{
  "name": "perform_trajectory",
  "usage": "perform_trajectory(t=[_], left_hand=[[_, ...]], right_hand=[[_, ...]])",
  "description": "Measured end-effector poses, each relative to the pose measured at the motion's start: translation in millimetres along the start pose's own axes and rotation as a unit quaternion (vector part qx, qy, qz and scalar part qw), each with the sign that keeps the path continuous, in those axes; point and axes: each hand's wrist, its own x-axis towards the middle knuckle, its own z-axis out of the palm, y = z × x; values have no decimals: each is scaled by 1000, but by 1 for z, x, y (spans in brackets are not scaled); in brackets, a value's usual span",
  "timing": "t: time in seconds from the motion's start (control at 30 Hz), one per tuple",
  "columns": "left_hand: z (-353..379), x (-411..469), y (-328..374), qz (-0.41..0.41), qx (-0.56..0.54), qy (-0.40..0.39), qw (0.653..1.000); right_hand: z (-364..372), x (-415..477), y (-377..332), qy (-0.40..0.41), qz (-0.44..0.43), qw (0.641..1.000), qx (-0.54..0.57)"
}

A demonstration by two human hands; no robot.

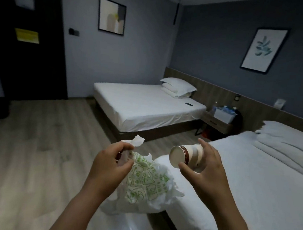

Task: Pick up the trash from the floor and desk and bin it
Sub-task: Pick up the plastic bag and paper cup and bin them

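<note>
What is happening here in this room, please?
A person is collecting trash in a bedroom. The left hand pinches the top of a white plastic bag with green print, which hangs below it. The right hand holds a paper cup tipped on its side, beside the bag, not yet inside it.

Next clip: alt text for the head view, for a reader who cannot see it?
A person's left hand pinches a crumpled white plastic bag with green print while the right hand holds a paper cup tipped on its side. Behind them is a dim room with a wooden floor, a far bed and a near bed, both in white sheets.
</note>
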Motion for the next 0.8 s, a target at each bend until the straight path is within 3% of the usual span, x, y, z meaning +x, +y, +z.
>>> perform_trajectory(t=[0.5, 0.8], left_hand=[[-77, 157, -120, -80, 115, 136, 981], [-121, 241, -207, -136, 110, 241, 955]], right_hand=[[207, 197, -39, -124, -100, 980, 121], [339, 298, -73, -214, -150, 954, 144]])
